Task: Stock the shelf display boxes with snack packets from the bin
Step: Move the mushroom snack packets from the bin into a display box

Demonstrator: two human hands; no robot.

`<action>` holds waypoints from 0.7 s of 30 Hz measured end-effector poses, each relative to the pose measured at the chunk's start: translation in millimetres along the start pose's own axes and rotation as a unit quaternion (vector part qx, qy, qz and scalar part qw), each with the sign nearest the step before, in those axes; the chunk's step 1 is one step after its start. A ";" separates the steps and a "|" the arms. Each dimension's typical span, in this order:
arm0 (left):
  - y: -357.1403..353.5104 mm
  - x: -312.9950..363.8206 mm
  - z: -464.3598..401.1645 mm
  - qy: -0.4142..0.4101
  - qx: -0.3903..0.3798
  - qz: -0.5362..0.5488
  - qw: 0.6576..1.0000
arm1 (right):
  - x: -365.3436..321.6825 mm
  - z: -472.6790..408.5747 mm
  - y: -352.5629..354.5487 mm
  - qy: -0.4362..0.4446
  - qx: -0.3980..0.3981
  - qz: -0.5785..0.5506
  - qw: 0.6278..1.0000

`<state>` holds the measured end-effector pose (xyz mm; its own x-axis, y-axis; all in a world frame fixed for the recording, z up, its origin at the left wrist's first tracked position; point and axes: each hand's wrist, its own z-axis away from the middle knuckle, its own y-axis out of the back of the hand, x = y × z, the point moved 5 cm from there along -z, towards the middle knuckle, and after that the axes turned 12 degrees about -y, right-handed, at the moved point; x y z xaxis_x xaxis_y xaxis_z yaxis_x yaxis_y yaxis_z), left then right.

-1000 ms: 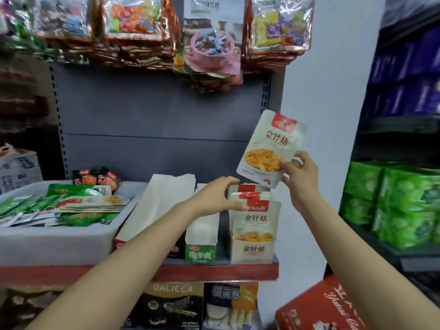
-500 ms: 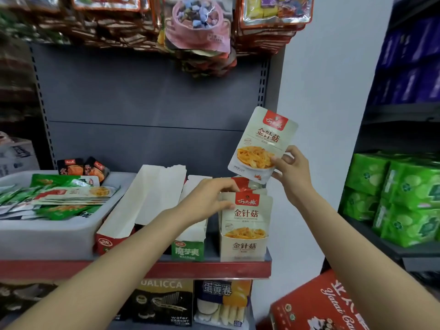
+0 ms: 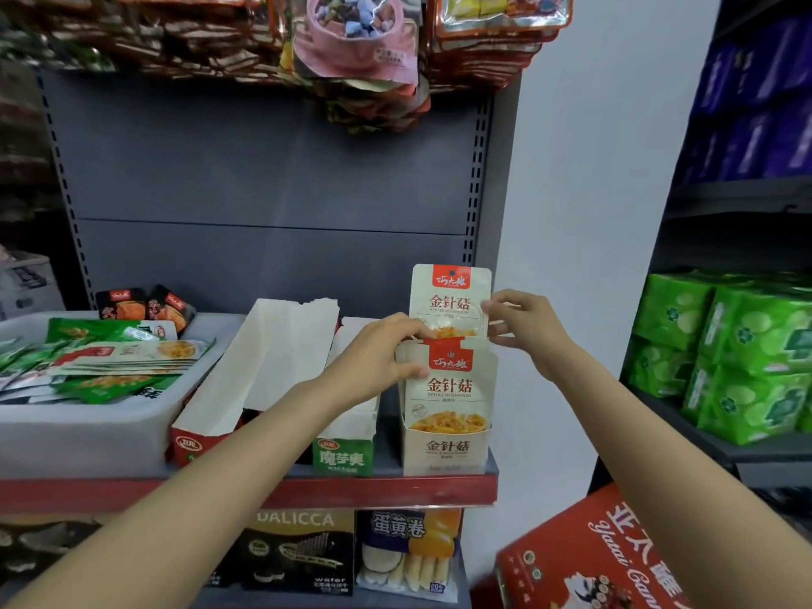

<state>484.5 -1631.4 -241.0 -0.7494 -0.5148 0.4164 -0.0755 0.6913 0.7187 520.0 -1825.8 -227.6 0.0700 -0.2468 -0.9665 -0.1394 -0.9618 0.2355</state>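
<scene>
A mushroom packet (image 3: 450, 301) is pinched at its right edge by the right hand (image 3: 525, 329), upright, half-lowered behind the front packet (image 3: 448, 389) in the right-hand display box (image 3: 444, 450). That front packet is gripped and tilted forward by the left hand (image 3: 378, 358). The bin (image 3: 88, 432) sits far left on the shelf (image 3: 263, 492). Risk: the packet's bottom edge may catch on packets below and buckle.
</scene>
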 end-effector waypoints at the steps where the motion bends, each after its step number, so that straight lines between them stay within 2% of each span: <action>1: -0.1 -0.1 -0.4 0.001 0.001 -0.002 1.000 | -1.7 0.6 1.2 0.009 0.002 0.003 1.000; 5: -0.2 0.4 -0.2 0.007 0.001 -0.007 1.000 | 7.2 1.1 -8.4 -0.020 -0.045 0.130 0.990; 9: 0.9 1.5 3.1 0.006 -0.007 0.005 1.000 | 5.5 6.8 -9.8 -0.023 -0.032 0.092 0.995; 12: 8.0 3.4 8.0 0.010 0.003 0.028 1.000 | -13.9 14.5 -8.3 0.038 0.039 0.117 0.992; 15: 25.4 1.9 16.0 0.005 0.050 0.019 0.999 | -39.7 29.0 -18.3 0.121 0.106 0.170 0.972; 18: 56.1 -9.0 34.4 0.013 0.129 0.009 0.991 | -59.2 47.4 -55.0 0.177 0.057 0.186 0.965; 21: 93.7 -33.3 66.9 0.055 0.203 -0.014 0.977 | -67.9 57.0 -107.6 0.183 -0.012 0.154 0.971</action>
<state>458.3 -1515.6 -224.7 -0.6688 -0.5733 0.4733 -0.3678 0.8085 0.4594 474.0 -1698.7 -193.1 0.3756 -0.5440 -0.7504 -0.1863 -0.8374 0.5138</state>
